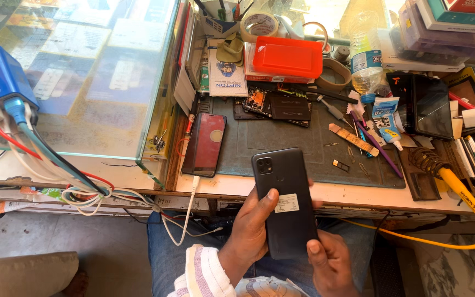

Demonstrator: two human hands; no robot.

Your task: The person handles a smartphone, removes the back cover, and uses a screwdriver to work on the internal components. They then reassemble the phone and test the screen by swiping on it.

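We see a dark grey slab-shaped smartphone [286, 201] held back-up over the lap, just in front of the bench edge, camera block at the top and a small white sticker on its rear; it seems tilted that way so the rear faces the head camera.

The left hand [251, 231] cradles the phone's left edge from below, thumb laid across the back beside the sticker, fingers wrapped behind and out of view. The right hand [331, 261] pinches the lower right corner, thumb on top, remaining fingers curled under; both are clasped on the phone, not clenched hard as far as we can tell. The forearms come up from the bottom of the frame, a striped sleeve on the left.

On the grey-green rubber work mat [281, 143] lie a dark phone with a red rear panel [205, 144] and an opened phone showing its circuit board [273, 104], well apart from the hands. A flat orange plastic box [288, 56] sits behind them.
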